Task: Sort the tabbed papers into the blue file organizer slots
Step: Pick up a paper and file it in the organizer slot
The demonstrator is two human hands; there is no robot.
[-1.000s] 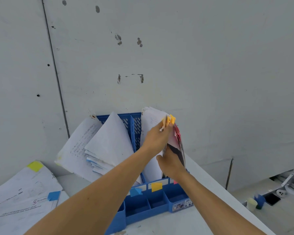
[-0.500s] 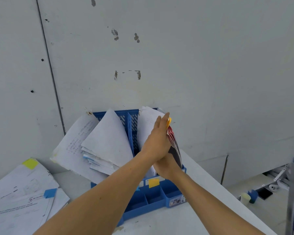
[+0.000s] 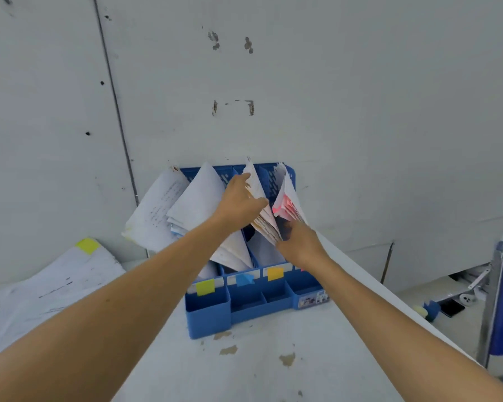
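Because the tabbed papers (image 3: 262, 216) in the blue file organizer (image 3: 212, 317) at the table's (image 3: 273, 372) back edge are light and floppy, I'd pinch them low, my left hand (image 3: 238, 201) pressing flat against them, my right hand (image 3: 299, 245) unreadable, its fingers hidden among sheets.

L hand (image 3: 238, 203), R hand (image 3: 301, 246) on papers (image 3: 266, 224) in organizer (image 3: 209, 317).
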